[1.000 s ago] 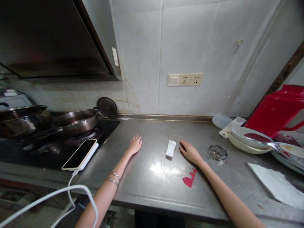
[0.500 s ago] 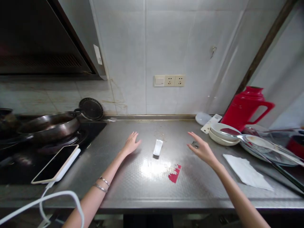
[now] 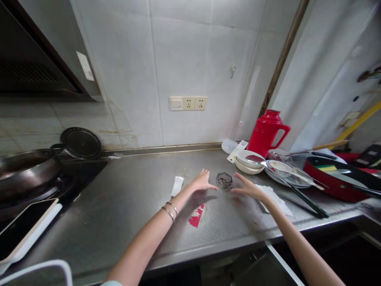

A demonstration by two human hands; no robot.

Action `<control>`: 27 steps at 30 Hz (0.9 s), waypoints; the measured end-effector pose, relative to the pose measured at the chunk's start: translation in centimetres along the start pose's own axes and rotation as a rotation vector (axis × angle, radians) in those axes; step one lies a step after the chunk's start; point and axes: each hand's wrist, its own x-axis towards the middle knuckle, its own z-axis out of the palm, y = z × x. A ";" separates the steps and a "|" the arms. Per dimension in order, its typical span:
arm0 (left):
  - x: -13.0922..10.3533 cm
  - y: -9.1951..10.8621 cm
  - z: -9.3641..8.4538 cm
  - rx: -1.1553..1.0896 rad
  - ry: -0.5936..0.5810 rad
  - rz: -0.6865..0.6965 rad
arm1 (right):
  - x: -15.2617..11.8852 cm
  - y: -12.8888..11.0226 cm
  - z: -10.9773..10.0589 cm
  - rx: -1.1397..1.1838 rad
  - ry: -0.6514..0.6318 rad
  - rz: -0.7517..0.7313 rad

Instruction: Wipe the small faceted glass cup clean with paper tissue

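Observation:
A small round coil of dark, shiny wire (image 3: 224, 180) rests on the steel counter (image 3: 143, 198); its exact kind is unclear. Just left of it, my left hand (image 3: 204, 182) hovers with thumb and fingers apart and nothing in it. On the coil's other side my right hand (image 3: 247, 186) is also open, fingers pointing towards it. Neither hand appears to touch the coil. A small white strip (image 3: 177, 186) lies behind my left forearm, and a torn red patch (image 3: 197, 215) is on the counter below my left hand.
To the right stand a red thermos jug (image 3: 266, 133), stacked white bowls (image 3: 248, 167), a ladle (image 3: 309, 203) across plates, and a red pan (image 3: 330, 182). A white paper sheet (image 3: 276, 200) lies behind my right wrist. Leftward are a steel pan (image 3: 26, 171) and a phone (image 3: 25, 228).
The view has turned to the right. My left hand has moved rightward past the white strip, and both hands now flank the wire coil, which my right hand partly hid before.

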 end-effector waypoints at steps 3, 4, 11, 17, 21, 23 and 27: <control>2.2 0.1 2.3 -0.011 -0.019 -0.023 | 0.9 0.0 0.4 0.056 -0.044 -0.009; 2.8 0.0 2.9 -0.013 -0.004 -0.021 | 1.3 0.1 0.5 0.068 -0.049 -0.017; 5.2 -0.5 4.7 -0.006 0.114 0.055 | 2.7 0.3 1.2 0.078 -0.072 0.003; 6.0 -1.0 5.1 -0.040 0.118 0.161 | 3.0 0.5 1.3 0.060 -0.049 0.013; 6.5 -1.3 5.6 -0.076 0.120 0.194 | 3.0 0.6 1.5 0.071 -0.039 0.020; 6.6 -1.3 5.7 -0.090 0.125 0.194 | 2.9 0.6 1.6 0.094 -0.025 0.016; 6.3 -1.3 5.5 -0.142 0.107 0.196 | 2.6 0.1 1.9 0.162 0.007 0.025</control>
